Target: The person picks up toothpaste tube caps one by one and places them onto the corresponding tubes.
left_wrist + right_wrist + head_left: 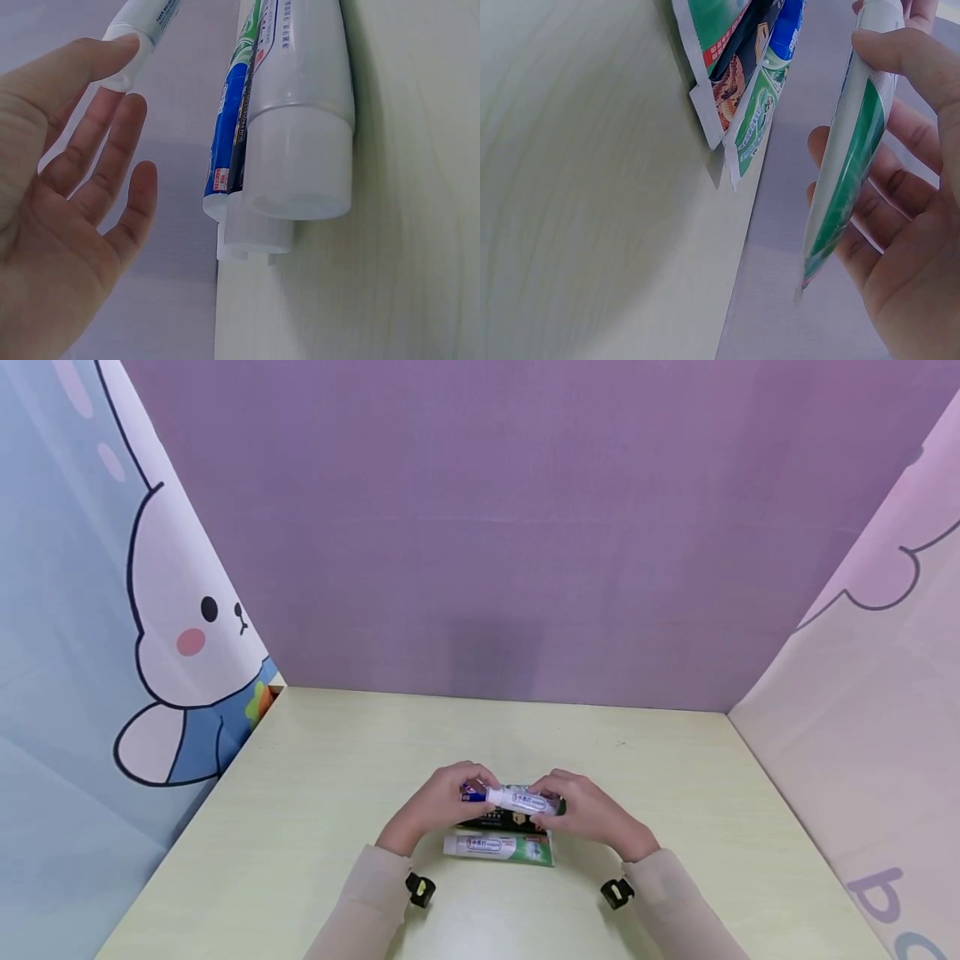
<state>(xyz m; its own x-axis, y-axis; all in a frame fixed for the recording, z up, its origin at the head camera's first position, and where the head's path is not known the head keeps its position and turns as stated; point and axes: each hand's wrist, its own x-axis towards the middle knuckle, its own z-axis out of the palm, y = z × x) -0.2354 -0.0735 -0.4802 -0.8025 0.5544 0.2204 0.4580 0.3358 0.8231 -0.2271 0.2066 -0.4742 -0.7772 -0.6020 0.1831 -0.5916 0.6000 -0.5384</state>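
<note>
A white and green toothpaste tube (529, 801) is held above the table between both hands. My left hand (441, 797) pinches its white cap (120, 79) between thumb and fingertips, the other fingers loosely bent. At the other end, my right hand (588, 808) grips the tube's body; in the right wrist view the flat crimped end of this toothpaste tube (847, 161) points down. Below the hands lie more tubes side by side: a white and green one (495, 847) nearest me, a black one (517, 821) behind it, and a blue and green one (227, 135) farthest, partly hidden.
The tubes lie on a pale wood-grain table (300, 860). A purple panel (487, 527) rises along its back edge. Printed cloths hang at the sides, the left one (60, 693) with a cartoon rabbit. A black wrist device (421, 890) is by the left sleeve, another (617, 893) by the right.
</note>
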